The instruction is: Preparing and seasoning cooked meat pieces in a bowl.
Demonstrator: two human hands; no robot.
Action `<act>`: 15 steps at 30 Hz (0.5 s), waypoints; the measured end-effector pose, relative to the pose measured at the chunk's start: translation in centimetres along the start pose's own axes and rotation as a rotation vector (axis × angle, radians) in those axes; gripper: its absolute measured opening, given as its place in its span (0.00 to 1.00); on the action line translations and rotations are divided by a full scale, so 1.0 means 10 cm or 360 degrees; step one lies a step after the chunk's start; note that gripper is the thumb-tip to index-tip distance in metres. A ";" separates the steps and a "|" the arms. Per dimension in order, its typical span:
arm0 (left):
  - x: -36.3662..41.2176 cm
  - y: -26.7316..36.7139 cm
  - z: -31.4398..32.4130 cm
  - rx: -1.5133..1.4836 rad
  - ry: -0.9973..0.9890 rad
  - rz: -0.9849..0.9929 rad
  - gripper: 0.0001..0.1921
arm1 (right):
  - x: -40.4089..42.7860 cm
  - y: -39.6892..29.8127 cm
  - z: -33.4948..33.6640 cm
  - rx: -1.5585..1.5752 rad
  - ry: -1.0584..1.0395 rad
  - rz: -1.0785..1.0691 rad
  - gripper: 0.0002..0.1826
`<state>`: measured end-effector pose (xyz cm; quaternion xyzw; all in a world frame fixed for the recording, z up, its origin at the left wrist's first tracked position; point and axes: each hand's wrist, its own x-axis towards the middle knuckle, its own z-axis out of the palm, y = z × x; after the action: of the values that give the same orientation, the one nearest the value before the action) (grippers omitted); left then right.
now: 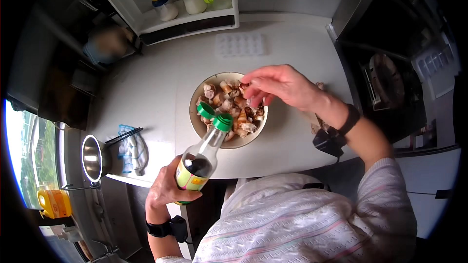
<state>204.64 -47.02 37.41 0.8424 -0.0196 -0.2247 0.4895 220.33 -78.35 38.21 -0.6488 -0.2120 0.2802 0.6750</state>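
My left hand (162,186) grips a glass bottle (204,164) part filled with dark liquid, perhaps soy sauce. The bottle tilts away from me, and its green flip-top cap (223,121) has its lid swung back. That cap is over the near side of a round pale bowl (192,115) on the counter. Chopped raw meat pieces (226,104), some with brown stains, fill the bowl. Above the bowl's right rim hovers my right hand (279,82), its fingers bent and apart, with nothing seen in them. It covers part of the contents.
Behind the bowl lies a clear plastic egg tray (239,44), below a white shelf (190,16) with lidded jars. Left on the counter are a crumpled cloth (132,151), dark chopsticks (124,136) and a metal pot (95,159). A stove (387,80) stands at right.
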 end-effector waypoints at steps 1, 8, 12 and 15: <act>0.01 0.05 -0.03 0.0204 0.0153 -0.0080 0.38 | -0.14 0.08 -0.10 -0.0032 0.0072 0.0069 0.16; 0.06 0.01 -0.22 0.0561 0.0387 -0.0185 0.41 | -0.91 0.51 -0.29 -0.0060 0.0243 0.0323 0.14; 0.18 -0.02 -0.27 0.0722 0.0413 -0.0127 0.40 | -1.07 0.61 -0.31 -0.0062 0.0355 0.0378 0.14; 0.30 0.02 -0.25 0.0804 0.0395 -0.0119 0.40 | -1.12 0.64 -0.36 -0.0061 0.0395 0.0383 0.14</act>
<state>208.37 -45.82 37.59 0.9589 0.0163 -0.1257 0.2539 213.54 -88.42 32.43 -0.7120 -0.0532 0.2725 0.6450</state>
